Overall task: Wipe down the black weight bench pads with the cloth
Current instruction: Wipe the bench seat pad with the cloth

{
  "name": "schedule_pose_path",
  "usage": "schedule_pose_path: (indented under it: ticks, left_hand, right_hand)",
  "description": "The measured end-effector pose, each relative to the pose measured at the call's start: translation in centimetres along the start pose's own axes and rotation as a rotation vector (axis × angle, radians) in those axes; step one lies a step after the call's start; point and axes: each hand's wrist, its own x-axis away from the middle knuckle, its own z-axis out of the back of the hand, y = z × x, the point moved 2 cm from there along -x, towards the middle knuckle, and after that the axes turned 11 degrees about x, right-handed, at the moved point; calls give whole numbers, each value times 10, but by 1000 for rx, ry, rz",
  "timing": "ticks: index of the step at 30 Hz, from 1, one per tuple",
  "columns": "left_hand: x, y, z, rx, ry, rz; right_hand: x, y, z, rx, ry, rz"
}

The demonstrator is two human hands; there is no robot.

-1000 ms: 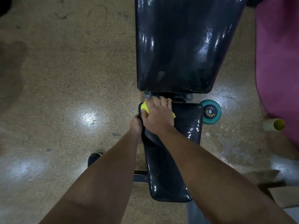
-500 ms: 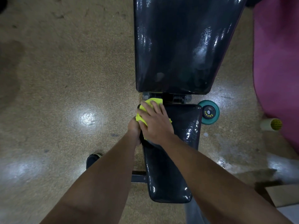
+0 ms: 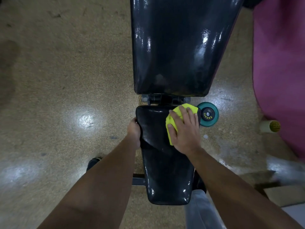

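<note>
Pressing the yellow cloth (image 3: 173, 119) flat under spread right hand (image 3: 185, 133) fingers at the seat pad (image 3: 165, 171)'s far right corner, left hand (image 3: 134, 133) gripping its left edge, so the pad's unwiped length probably runs back toward me.

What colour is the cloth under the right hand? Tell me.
Bright yellow-green. The cloth shows best in the head view, pressed flat on the seat pad by the right hand.

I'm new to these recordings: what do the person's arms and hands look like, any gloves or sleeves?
Both are bare: no gloves on the left hand or the right hand, and no sleeves, watch or rings visible on either forearm.
</note>
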Motion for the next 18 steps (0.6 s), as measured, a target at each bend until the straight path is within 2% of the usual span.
schedule_pose_path:
  ticks: [3, 5, 7, 10, 12, 15, 18]
  left_hand:
    - [1, -1, 1, -13, 6, -12]
    - [1, -1, 0, -11, 1, -12]
    - [1, -1, -1, -7, 0, -14]
    - [4, 0, -2, -23, -5, -18]
    - [4, -1, 0, -26, -11, -14]
    - [5, -2, 1, -32, -12, -18]
    - [3, -3, 1, -15, -44, -34]
  right_hand:
    - [-13, 24, 2, -16, 4, -166]
    - [-23, 18, 1, -48, 15, -274]
    - [-17, 0, 0, -44, 26, -258]
    - [15, -9, -3, -18, 33, -65]
    - [32, 4, -5, -48, 31, -1]
    - [28, 25, -6, -110, 60, -95]
    - [17, 12, -3, -104, 59, -245]
